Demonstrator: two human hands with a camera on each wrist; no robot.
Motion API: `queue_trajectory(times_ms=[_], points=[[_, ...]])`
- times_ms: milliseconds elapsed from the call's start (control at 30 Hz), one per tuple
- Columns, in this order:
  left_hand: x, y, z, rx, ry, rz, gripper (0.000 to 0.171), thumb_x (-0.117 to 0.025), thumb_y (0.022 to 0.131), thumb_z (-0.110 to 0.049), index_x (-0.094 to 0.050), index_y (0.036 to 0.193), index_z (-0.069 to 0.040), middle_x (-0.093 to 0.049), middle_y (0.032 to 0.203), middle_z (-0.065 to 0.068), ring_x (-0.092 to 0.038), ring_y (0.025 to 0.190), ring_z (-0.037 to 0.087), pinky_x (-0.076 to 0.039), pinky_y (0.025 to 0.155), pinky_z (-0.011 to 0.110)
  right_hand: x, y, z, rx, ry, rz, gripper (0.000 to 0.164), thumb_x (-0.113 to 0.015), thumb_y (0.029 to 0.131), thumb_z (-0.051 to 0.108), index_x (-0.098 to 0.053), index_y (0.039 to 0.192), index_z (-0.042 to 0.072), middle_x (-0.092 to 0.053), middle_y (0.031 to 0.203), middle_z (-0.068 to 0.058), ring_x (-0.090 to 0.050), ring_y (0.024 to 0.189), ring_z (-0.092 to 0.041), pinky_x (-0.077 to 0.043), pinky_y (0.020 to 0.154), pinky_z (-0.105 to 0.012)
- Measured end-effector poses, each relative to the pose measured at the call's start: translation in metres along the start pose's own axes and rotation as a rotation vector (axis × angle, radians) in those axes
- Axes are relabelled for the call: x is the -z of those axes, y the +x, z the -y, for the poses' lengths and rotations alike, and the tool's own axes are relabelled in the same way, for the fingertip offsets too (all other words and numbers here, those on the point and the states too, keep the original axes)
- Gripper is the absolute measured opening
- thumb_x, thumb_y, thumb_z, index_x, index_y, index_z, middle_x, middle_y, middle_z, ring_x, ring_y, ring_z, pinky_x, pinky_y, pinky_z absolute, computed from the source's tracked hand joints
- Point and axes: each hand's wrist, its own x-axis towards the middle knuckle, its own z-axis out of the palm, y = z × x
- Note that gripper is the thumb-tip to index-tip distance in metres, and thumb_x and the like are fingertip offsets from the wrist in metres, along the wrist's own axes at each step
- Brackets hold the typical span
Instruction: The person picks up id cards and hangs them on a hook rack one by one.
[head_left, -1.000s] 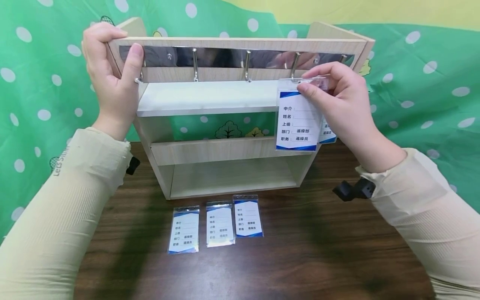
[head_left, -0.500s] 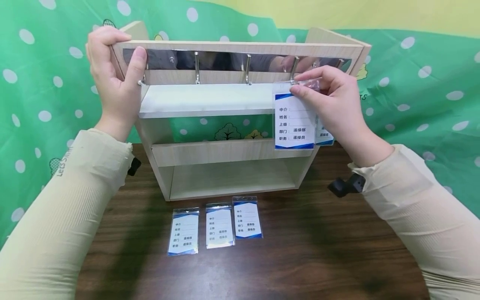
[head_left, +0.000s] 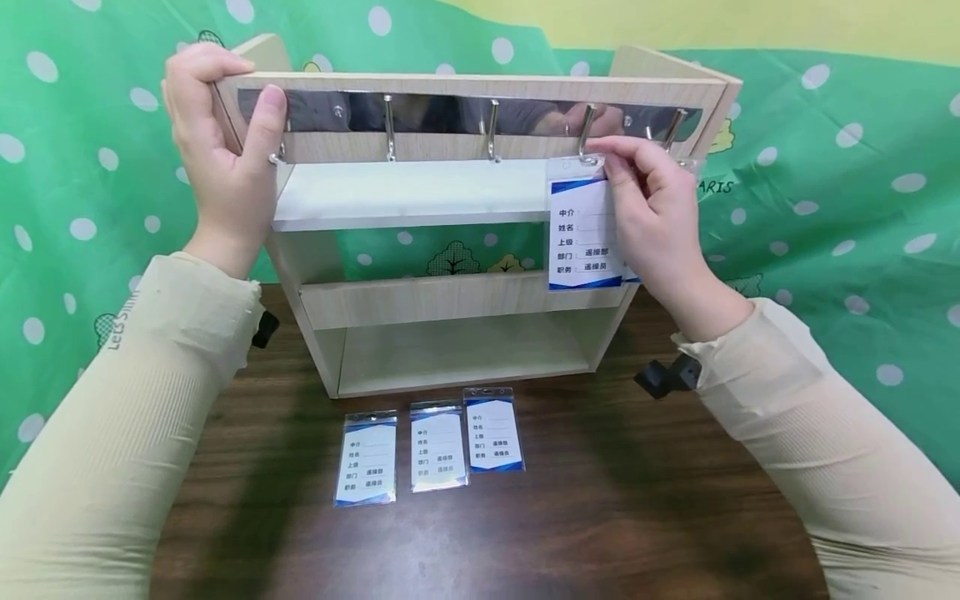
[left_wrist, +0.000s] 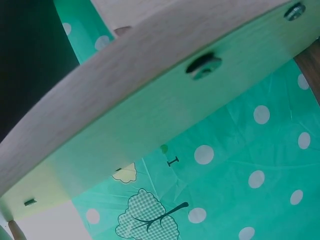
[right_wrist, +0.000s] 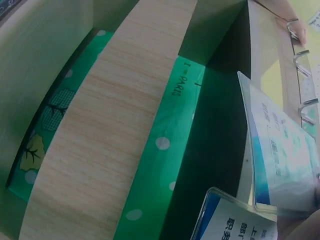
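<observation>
My left hand (head_left: 228,158) grips the upper left corner of a pale wooden shelf unit (head_left: 450,300), thumb on the front and fingers over the side. With thumb and fingertips, my right hand (head_left: 660,225) pinches the top right corner of a clear-sleeved badge (head_left: 585,233). The badge's top edge meets the tip of the fourth metal hook (head_left: 587,129); whether the hook passes through its slot I cannot tell. Another badge (right_wrist: 230,220) hangs behind my right hand, mostly hidden in the head view; its top lies out of sight.
Three badges lie on the dark wooden table: a left one (head_left: 366,458), a middle one (head_left: 439,446) and a right one (head_left: 493,429). More hooks line the shiny metal strip (head_left: 442,112). A green dotted cloth (head_left: 825,167) hangs behind the shelf.
My right hand has moved left, bringing the badge's top edge to the fourth hook. Its thumb has shifted from the badge's front to the corner. My left hand keeps its grip.
</observation>
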Motion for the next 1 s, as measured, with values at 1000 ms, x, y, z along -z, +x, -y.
queue_trajectory(times_ms=[1000], points=[[0.008, 0.001, -0.004, 0.002, -0.006, -0.026, 0.027, -0.056, 0.076, -0.033, -0.061, 0.098, -0.019, -0.051, 0.101, -0.016, -0.046, 0.11, 0.009, -0.031, 0.103, 0.02, -0.01, 0.008, 0.004, -0.154, -0.095, 0.006, 0.02, -0.054, 0.1, 0.022, -0.06, 0.115, 0.011, -0.066, 0.104, -0.001, -0.055, 0.08, -0.005, -0.041, 0.072, -0.019]])
